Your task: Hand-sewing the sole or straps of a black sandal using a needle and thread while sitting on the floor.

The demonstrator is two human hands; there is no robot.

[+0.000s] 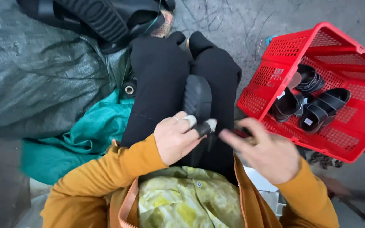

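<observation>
My left hand point(175, 139) grips a black sandal point(197, 99) sole-up on my lap, with taped fingertips pinching its near end. Just right of the sandal hovers my right hand point(263, 151), blurred, fingers spread and holding nothing I can make out. My black-trousered legs point(161, 80) stretch away under the sandal. Mustard sleeves cover both my arms.
A red plastic crate point(317, 44) stands tilted at the right with several black sandals point(313, 101) inside. Grey sacking point(34, 71) and green cloth point(89, 131) lie at the left. More black sandals point(102, 17) pile at the top. Bare concrete floor point(241, 21) lies beyond.
</observation>
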